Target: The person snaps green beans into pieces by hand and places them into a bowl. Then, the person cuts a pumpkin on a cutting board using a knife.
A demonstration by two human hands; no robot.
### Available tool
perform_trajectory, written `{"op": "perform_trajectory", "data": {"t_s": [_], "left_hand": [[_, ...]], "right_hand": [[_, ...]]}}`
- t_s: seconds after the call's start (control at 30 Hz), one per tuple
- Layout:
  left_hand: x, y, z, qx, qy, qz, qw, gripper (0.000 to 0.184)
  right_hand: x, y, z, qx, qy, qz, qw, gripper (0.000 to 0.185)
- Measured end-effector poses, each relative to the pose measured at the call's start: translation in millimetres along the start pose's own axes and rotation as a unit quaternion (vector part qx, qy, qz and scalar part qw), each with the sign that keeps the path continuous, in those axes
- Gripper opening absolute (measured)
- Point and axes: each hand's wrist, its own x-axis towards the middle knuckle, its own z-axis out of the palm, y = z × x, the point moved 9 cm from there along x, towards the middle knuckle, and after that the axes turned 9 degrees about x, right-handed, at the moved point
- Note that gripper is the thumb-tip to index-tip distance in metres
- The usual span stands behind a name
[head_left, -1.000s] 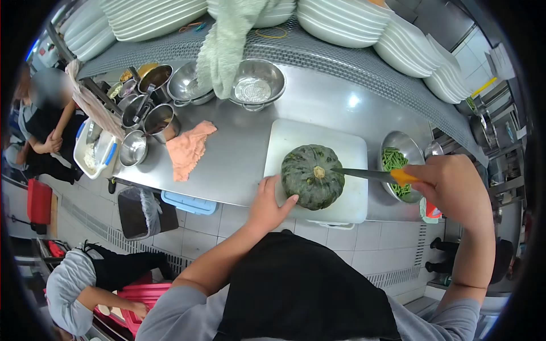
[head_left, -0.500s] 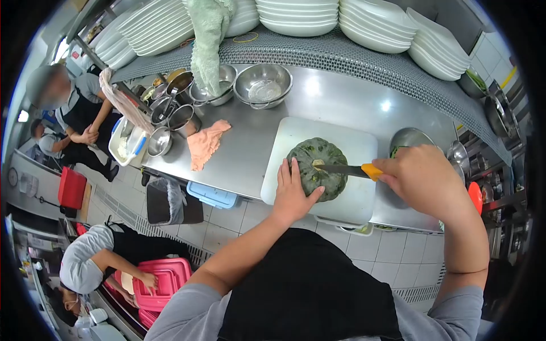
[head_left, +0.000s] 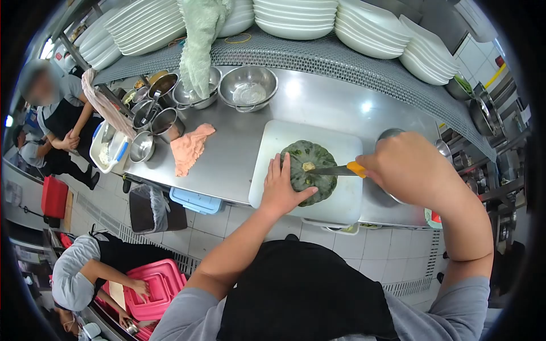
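Observation:
A round dark green pumpkin (head_left: pixel 314 184) sits on the white cutting board (head_left: pixel 261 170), its pale stem facing up. My left hand (head_left: pixel 280 190) presses on its left side with fingers spread. In my right hand (head_left: pixel 398 165) is the orange handle of a knife (head_left: pixel 333 170), which I hold closed in my fingers. The blade lies across the right part of the pumpkin, its tip near the stem. Whether the blade has entered the rind I cannot tell. A metal bowl (head_left: pixel 391 133) is mostly hidden behind my right hand.
Metal bowls (head_left: pixel 248 88), pots (head_left: pixel 166 124) and an orange cloth (head_left: pixel 192 149) stand or lie to the left. Stacked white plates (head_left: pixel 372 28) and a hanging green towel (head_left: pixel 197 51) are above. One person (head_left: pixel 77 273) handles pink tubs (head_left: pixel 156 287); others stand at upper left.
My right hand and the knife have moved left, bringing the blade over the pumpkin towards the stem. My left hand has shifted higher up the pumpkin's left side. The camera view has shifted.

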Motion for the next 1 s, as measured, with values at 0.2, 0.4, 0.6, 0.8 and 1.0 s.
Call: {"op": "perform_trajectory", "data": {"t_s": [0.2,0.4,0.6,0.8,1.0], "left_hand": [[-0.2,-2.6,2.7,-0.043,0.007,0.008,0.999,0.12],[-0.2,-3.2,0.2,-0.066,0.005,0.011,0.998,0.118],[-0.1,-2.4,-0.5,-0.065,0.022,0.024,0.997,0.118],[2.3,-3.5,-1.7,-0.075,0.018,0.031,0.997,0.117],[2.7,-3.4,-0.3,-0.066,0.016,0.033,0.997,0.118]], "right_hand": [[20.1,-10.8,-10.0,-0.005,-0.051,0.021,0.998,0.012],[35.4,-13.0,-10.6,0.004,-0.062,0.053,0.997,0.014],[46.5,-20.5,-18.1,-0.001,-0.106,0.086,0.991,0.014],[53.1,-19.9,-20.1,-0.005,-0.124,0.097,0.987,0.014],[56.2,-17.8,-16.4,0.001,-0.114,0.089,0.989,0.012]]}}
